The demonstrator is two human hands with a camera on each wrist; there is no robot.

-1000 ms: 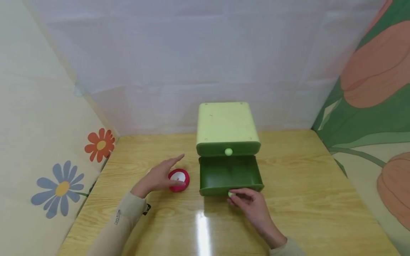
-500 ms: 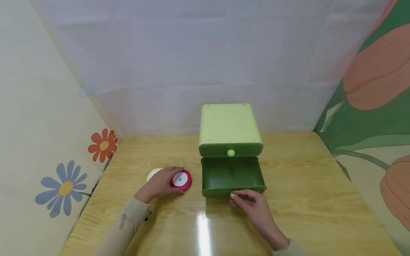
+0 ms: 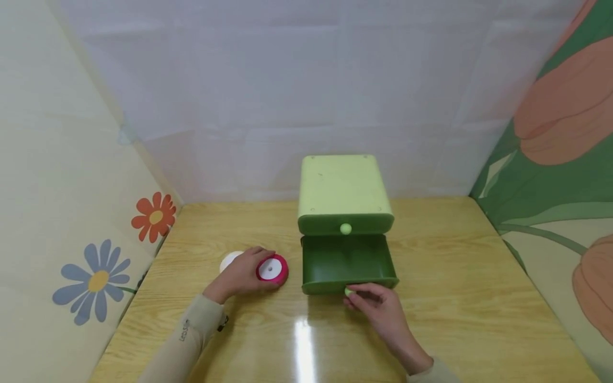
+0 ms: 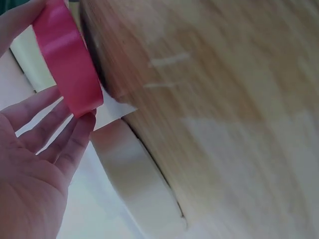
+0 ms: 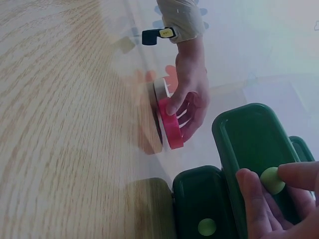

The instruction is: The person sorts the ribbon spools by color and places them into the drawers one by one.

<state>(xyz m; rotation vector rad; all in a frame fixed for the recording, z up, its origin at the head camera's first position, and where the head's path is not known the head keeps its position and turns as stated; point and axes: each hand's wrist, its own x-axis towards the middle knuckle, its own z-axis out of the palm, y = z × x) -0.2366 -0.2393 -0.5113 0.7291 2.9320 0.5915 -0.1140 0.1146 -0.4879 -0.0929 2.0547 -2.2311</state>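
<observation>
My left hand [image 3: 241, 274] grips a roll of pink satin ribbon [image 3: 270, 268] with a white centre, fingers and thumb on its rim. In the left wrist view the pink ribbon roll [image 4: 70, 55] stands close above the wood surface; whether it touches, I cannot tell. Beside it lies a cream-white roll [image 4: 142, 184], partly hidden by the hand in the head view. My right hand [image 3: 378, 311] pinches the light green round knob [image 5: 272, 180] of a pulled-out dark green drawer [image 3: 347, 260]. Nothing shows inside this drawer.
The drawer cabinet [image 3: 342, 183] has a light green top and stands near the back wall. Its top drawer [image 3: 321, 224] is closed; in the right wrist view another closed drawer [image 5: 199, 199] sits below. Flower-printed walls flank the wooden table [image 3: 460, 287].
My left hand has come down onto the pink ribbon roll and taken hold of it, shifting it very slightly. My right hand has stayed on the drawer knob.
</observation>
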